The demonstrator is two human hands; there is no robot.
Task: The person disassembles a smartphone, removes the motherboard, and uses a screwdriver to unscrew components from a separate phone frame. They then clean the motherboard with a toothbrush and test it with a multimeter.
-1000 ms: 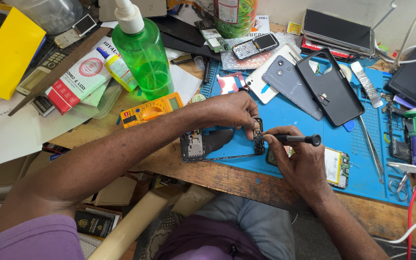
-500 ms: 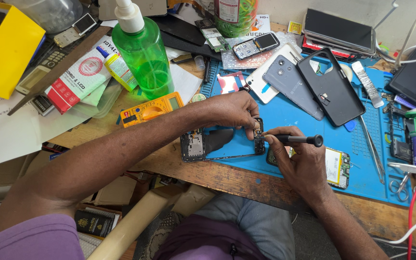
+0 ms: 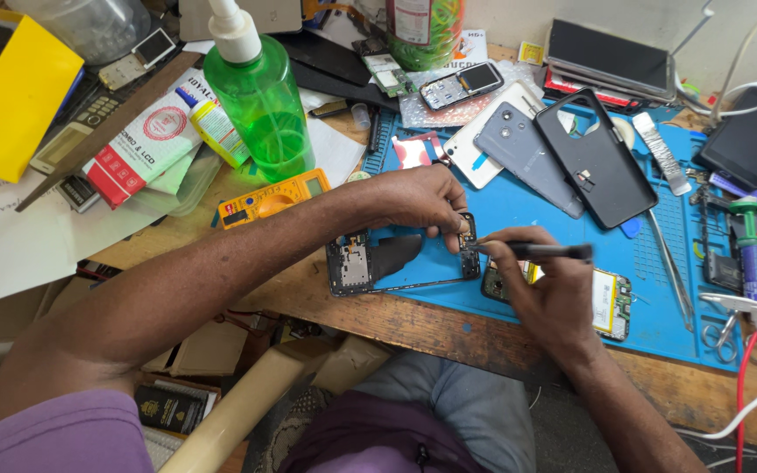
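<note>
**benchlurker:** So what's actually visible? The left hand [image 3: 418, 200] sits over the right end of the opened phone frame [image 3: 400, 261], which lies on the blue mat [image 3: 659, 280] near the table's front edge. Its fingertips are pressed together on the frame's right rim, pinching it, though whatever sits under them is covered.

**solderfan:** Yeah, and the right hand [image 3: 547, 293] is closed around a dark screwdriver [image 3: 541, 251], grip tight on the handle. The tip meets the frame right where the left fingers are, so I can't make out the exact spot it touches. That hand also hides half of the circuit board with the yellow battery [image 3: 608, 302] just beside the frame.

**benchlurker:** Back of the table is a jumble. Green spray bottle [image 3: 260, 105] has its top cut off by the picture's edge, yellow multimeter [image 3: 272, 198] lies near it. Black phone cover [image 3: 596, 158] and grey phone back [image 3: 523, 156] overlap on the mat's far side.

**solderfan:** Tools at the right edge are too small to tell apart.
</note>
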